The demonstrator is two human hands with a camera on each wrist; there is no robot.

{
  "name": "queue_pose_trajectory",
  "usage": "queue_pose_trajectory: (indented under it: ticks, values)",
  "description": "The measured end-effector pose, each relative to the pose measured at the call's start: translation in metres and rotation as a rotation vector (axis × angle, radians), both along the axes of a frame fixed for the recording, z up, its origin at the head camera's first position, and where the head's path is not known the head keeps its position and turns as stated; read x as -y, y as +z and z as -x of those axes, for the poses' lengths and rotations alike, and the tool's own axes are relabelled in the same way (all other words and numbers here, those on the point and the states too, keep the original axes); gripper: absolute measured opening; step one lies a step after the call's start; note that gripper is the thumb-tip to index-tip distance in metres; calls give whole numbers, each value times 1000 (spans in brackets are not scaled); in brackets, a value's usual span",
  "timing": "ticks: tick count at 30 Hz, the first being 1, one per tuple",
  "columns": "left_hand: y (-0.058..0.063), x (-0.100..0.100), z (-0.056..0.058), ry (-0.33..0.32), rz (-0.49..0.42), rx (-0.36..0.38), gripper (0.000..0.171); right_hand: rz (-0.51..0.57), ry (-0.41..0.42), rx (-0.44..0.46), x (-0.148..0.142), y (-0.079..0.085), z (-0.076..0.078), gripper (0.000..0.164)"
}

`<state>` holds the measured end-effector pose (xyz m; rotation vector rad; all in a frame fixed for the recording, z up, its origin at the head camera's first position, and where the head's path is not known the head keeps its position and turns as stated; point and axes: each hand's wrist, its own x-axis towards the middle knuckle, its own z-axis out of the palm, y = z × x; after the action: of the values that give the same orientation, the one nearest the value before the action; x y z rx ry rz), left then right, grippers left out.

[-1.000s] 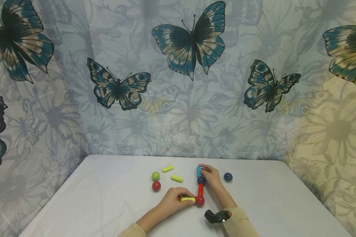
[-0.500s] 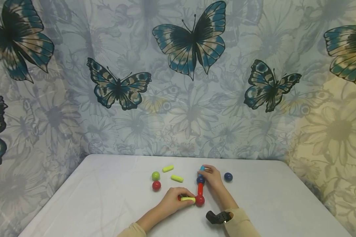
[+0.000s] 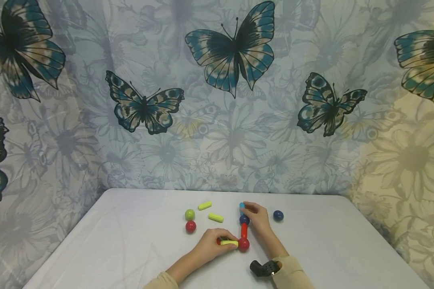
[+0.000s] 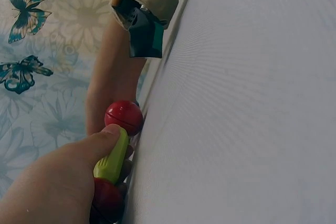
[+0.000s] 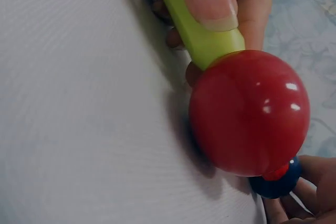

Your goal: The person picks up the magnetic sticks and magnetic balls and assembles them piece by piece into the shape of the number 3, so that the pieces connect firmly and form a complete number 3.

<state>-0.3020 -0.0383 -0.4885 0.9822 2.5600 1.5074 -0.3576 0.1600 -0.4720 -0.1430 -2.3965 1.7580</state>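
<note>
My left hand (image 3: 210,244) grips a yellow-green rod (image 3: 229,243), thumb along its side. A red ball (image 3: 244,244) sits at the rod's right end. Another red ball (image 4: 106,200) at its other end is partly covered by the hand in the left wrist view. From the right-end ball a red rod (image 3: 244,230) runs away to a dark blue ball (image 3: 244,220). My right hand (image 3: 259,218) pinches a light blue rod (image 3: 242,206) at that blue ball's far side. Fingers hide part of this rod, so whether it is attached cannot be told.
Left of the joined pieces lie a green ball (image 3: 189,214), a red ball (image 3: 190,226) and two yellow-green rods (image 3: 215,218). A loose dark blue ball (image 3: 278,216) rests right of my right hand. Everything is on a white-covered table (image 3: 112,249) before a butterfly-patterned curtain.
The light blue rod tips to the right at half a second ago, then swings back left with my right hand's fingers. My left hand keeps its grip in the same place.
</note>
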Motion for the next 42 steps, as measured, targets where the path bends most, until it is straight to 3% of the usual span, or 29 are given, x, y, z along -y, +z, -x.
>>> queue_pose_trajectory:
  ticks: [11, 16, 22, 26, 42]
  values:
    - [-1, 0, 0, 4, -2, 2, 20, -20, -5, -18, -1, -1, -3, 42]
    - [-2, 0, 0, 2, -7, 19, 20, -30, -18, -86, -5, 2, -5, 41]
    - [-3, 1, 0, 4, 2, 25, 20, -42, -17, -211, -14, 19, -16, 36]
    - [-3, 0, 0, 7, 2, 23, 20, -27, -19, -244, -24, 24, -19, 36]
    - [-4, 0, 1, 9, -6, 25, 19, -36, -17, -269, -63, 26, -21, 42]
